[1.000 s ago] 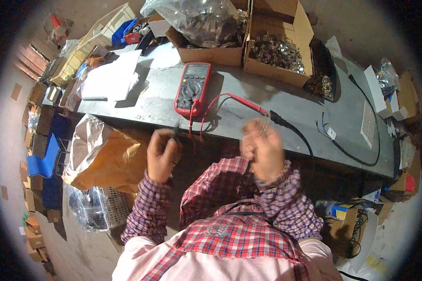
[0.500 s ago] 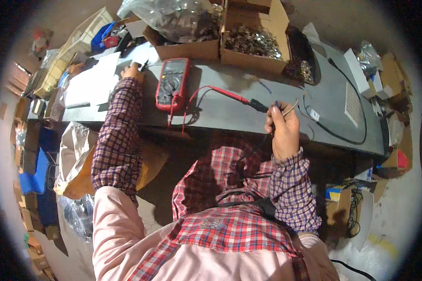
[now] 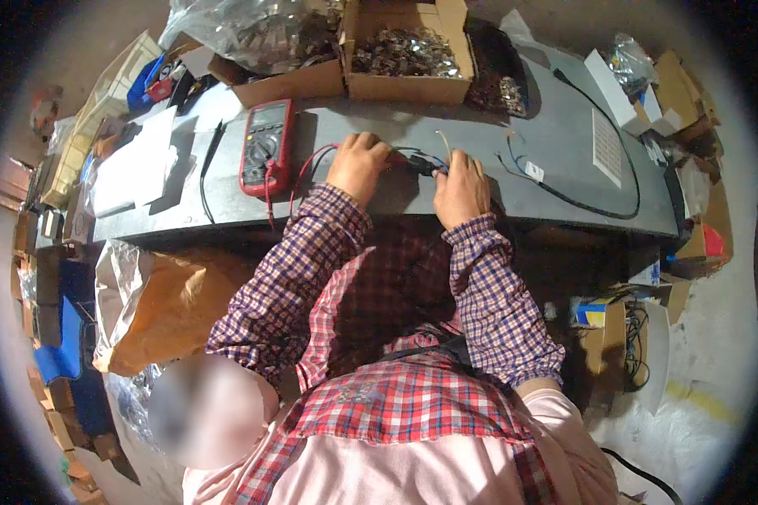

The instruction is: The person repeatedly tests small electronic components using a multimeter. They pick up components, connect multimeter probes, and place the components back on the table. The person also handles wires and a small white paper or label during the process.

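Grey bench (image 3: 556, 139) | black connector (image 3: 423, 165) between hands, right of multimeter (image 3: 267, 147) | left hand (image 3: 358, 170) curled at red lead (image 3: 308, 163), right hand (image 3: 463, 189) curled beside connector; exact holds hidden | likely positioning connector; next needs steadiness

The left hand (image 3: 358, 171) hides part of the red lead (image 3: 318, 151); what the right hand (image 3: 462, 192) touches is mostly covered. Metal pieces (image 3: 406, 55) at twelve o'clock are too small to tell. At eleven, the edge cuts off a bag (image 3: 213, 21).
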Motion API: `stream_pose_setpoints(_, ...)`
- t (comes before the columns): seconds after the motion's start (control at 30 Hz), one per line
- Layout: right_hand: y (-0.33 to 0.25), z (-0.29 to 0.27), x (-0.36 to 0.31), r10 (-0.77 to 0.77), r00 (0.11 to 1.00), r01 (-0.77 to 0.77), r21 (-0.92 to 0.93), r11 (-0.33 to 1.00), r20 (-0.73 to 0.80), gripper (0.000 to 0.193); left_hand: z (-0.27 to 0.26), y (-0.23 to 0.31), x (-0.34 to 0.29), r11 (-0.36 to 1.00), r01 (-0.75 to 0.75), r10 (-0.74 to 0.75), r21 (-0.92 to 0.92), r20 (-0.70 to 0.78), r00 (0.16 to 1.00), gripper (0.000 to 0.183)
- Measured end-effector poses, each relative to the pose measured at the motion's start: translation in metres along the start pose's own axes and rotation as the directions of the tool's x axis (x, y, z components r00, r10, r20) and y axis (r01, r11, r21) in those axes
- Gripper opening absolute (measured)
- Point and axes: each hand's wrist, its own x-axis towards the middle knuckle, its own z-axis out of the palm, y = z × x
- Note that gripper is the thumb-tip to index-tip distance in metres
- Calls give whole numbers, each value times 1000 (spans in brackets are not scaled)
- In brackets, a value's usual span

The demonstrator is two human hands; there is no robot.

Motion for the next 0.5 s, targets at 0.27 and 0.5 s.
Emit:
stream_pose_setpoints(0.27, 50, -71, -22, 204, 965, -171, 190, 967, -167, 21, 16, -9, 2, 987, -13, -7, -161, -124, 992, 13)
stream_pose_setpoints(0.5, 186, -249, -112, 568, 641, -296, 515, 804, -517, 15, 18, -12, 3, 994, -33, 29, -103, -45, 999, 25)
